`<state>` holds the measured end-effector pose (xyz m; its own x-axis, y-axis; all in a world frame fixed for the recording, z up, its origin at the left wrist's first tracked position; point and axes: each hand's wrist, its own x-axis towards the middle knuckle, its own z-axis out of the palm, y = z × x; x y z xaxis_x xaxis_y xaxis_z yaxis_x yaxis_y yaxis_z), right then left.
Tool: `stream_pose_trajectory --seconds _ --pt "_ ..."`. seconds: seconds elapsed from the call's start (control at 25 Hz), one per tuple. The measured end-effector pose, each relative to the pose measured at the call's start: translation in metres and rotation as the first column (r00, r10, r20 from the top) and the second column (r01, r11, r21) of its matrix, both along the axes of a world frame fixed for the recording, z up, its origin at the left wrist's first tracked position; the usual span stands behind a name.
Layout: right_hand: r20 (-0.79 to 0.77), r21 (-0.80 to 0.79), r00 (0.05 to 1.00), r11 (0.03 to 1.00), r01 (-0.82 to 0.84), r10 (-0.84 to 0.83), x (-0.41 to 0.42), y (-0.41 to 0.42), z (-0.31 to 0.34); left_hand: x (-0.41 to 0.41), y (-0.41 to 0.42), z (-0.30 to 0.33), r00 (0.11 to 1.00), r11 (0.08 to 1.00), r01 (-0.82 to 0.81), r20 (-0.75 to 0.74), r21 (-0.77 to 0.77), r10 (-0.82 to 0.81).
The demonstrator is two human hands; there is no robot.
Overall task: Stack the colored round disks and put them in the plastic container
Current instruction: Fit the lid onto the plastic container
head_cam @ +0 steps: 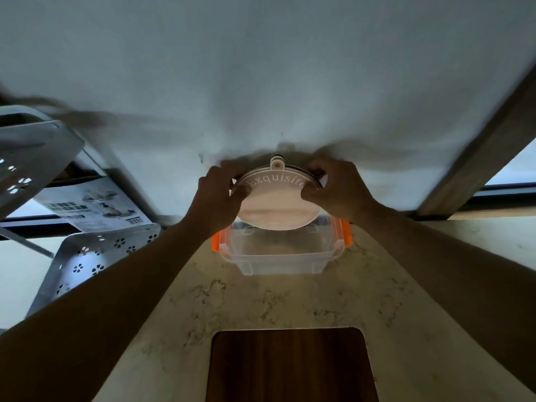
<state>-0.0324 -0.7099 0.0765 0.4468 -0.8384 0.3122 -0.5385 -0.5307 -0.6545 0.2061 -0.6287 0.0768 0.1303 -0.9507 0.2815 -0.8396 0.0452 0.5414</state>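
A stack of round disks (275,203) hangs tilted above the far side of the clear plastic container (278,256), which has orange side latches. The top disk is pale pink with the word "Exquisite" and a small tab at its far edge; darker disk edges show behind it. My left hand (223,190) grips the stack's left rim and my right hand (330,187) grips its right rim. The container stands on the marble counter and looks empty inside.
A dark wooden board (290,367) lies on the marble counter (261,303) near me. To the left stand perforated metal rack panels (95,256) and a printed cardboard box (92,207). A white wall rises behind, and a dark frame (475,158) slants at the right.
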Motion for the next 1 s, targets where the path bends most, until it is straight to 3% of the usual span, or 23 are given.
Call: stream_pose_trajectory --seconds 0.16,0.44,0.72,1.0 --pt "-0.143 -0.047 0.988 0.997 -0.067 0.059 -0.002 0.002 -0.022 -0.002 0.005 -0.028 0.991 0.998 -0.015 0.135 0.061 0.007" --pt "-0.224 -0.154 0.972 0.982 -0.111 0.075 -0.006 0.001 -0.031 -0.015 0.009 -0.037 0.993 0.992 -0.086 0.073 -0.091 0.093" --pt "-0.141 -0.195 0.990 0.981 0.000 -0.028 -0.007 0.007 -0.038 -0.017 0.013 -0.035 0.995 0.986 -0.063 0.070 -0.153 0.074" --pt "-0.086 -0.232 0.994 0.971 0.050 -0.071 -0.003 0.015 -0.044 -0.012 0.006 -0.042 0.997 0.992 -0.074 0.003 -0.104 0.075"
